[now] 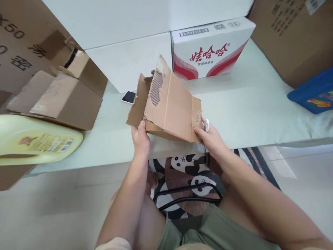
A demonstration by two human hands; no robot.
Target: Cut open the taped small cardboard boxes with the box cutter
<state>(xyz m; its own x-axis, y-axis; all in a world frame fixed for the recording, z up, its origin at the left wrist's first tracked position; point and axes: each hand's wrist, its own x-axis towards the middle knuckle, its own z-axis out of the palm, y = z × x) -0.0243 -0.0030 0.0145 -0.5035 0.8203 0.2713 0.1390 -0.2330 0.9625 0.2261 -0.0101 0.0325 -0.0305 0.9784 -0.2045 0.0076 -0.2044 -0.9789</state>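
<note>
**Both hands hold a torn, flattened carton over the table edge**

The left hand (140, 139) pinches the near left corner of a torn cardboard piece (169, 104), thumb on top and fingers hidden beneath. The right hand (212, 139) grips the near right corner in the same way, thumb pressed on the brown face; a small white object (206, 124) shows against that hand, and I cannot tell what it is. The cardboard hangs between the two hands, just above the near edge of the pale table (247, 114), and tilts upward and away from the person. Its long axis runs from the near edge, at the hands, to the ragged far edge, where the outer layer is ripped off and the corrugation shows. Both hands sit equally close, one at each end of the near edge.

On the table to the left lies an open brown box (65, 97), and nearer the camera a yellow plastic bottle (36, 142) on its side. A phone (128, 97) lies behind the cardboard, well apart from the hands. A white carton with red print (210, 48) stands further back, and a blue container (314, 92) sits at the right.
</note>
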